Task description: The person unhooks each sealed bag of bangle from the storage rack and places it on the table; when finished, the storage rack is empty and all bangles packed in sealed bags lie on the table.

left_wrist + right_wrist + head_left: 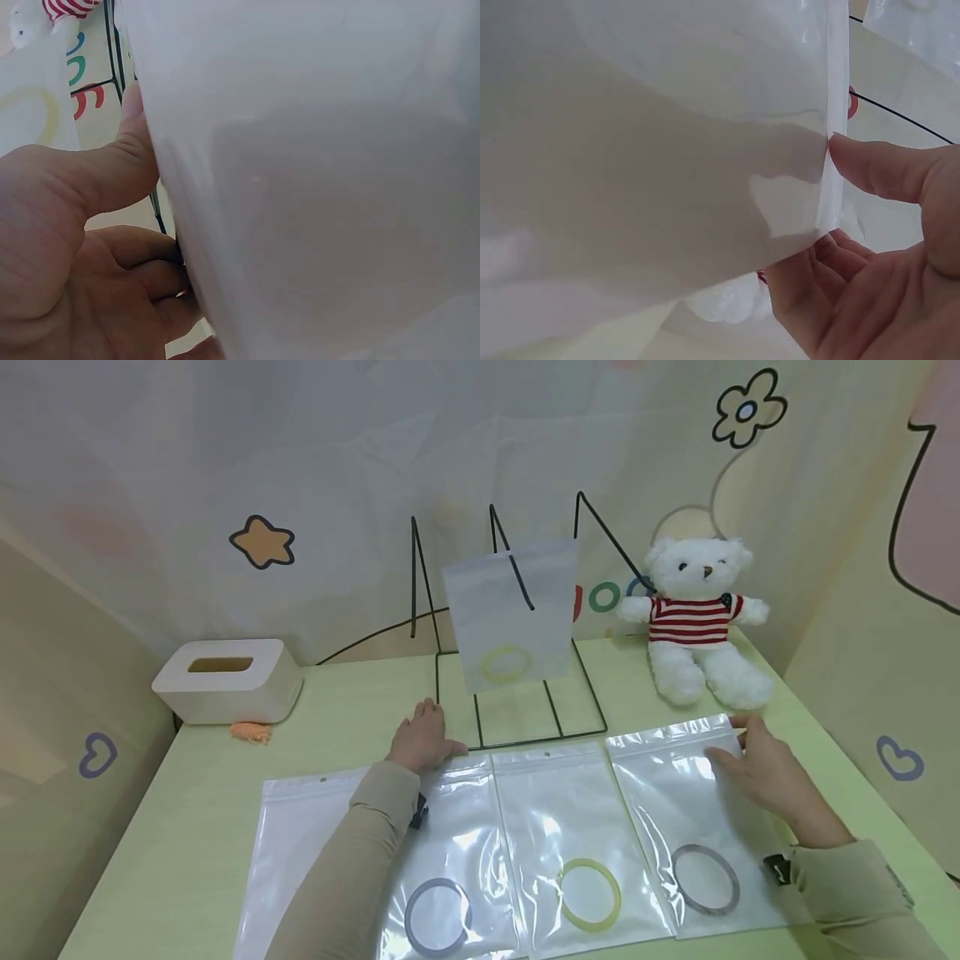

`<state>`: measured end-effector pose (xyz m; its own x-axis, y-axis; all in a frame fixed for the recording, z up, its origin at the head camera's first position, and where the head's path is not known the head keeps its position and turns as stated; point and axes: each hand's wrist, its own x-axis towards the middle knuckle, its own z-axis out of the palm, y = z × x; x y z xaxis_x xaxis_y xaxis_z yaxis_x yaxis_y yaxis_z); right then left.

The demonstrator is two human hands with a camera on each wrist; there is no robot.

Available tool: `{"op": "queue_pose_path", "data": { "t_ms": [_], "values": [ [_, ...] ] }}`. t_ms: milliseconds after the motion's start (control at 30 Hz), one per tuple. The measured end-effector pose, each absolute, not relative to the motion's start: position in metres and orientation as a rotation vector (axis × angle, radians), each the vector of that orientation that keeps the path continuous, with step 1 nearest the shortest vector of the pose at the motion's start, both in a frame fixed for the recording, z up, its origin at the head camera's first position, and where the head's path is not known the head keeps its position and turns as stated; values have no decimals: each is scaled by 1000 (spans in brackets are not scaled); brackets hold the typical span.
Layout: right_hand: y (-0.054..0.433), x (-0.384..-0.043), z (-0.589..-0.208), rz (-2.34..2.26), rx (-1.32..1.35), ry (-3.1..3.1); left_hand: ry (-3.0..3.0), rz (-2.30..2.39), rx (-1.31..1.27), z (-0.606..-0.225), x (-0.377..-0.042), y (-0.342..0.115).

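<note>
Several clear-fronted zip bags lie side by side on the table. My right hand [765, 768] pinches the top right corner of the rightmost zip bag [652, 793], thumb on top and fingers underneath. That bag holds a grey ring [705, 880]. My left hand [423, 739] rests at the top edge of the zip bag with a purple-grey ring [438, 918], fingers extended towards the rack. Between them lies a zip bag [551, 810] with a yellow ring [589, 895]. My left forearm partly hides the leftmost zip bag [288, 835].
A black wire rack [543, 743] with tall hooks stands behind the bags; one hook bears a zip bag [513, 610] with a yellow ring. A white teddy bear [697, 618] sits back right. At the back left are a tissue box [225, 685] and a small orange object [251, 732].
</note>
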<state>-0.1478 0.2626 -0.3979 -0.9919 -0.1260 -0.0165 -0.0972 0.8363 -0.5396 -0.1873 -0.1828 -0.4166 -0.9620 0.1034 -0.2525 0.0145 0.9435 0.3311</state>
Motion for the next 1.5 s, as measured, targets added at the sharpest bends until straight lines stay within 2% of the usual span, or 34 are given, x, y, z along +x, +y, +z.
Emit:
{"op": "queue_pose_path", "data": {
  "t_ms": [467, 1000, 1267, 1500],
  "values": [
    [262, -144, -402, -699, -283, 2926, 2823, 464, 82, -418, -189, -183],
    [262, -147, -399, -605, -279, 2903, 2809, 500, 79, -418, -190, -184],
    [260, -150, -384, -561, -228, 2876, 2823, 486, 91, -419, -191, -185],
    [247, -161, -359, -644, -285, 2902, 2817, 491, 94, -417, -189, -184]
  ]
}}
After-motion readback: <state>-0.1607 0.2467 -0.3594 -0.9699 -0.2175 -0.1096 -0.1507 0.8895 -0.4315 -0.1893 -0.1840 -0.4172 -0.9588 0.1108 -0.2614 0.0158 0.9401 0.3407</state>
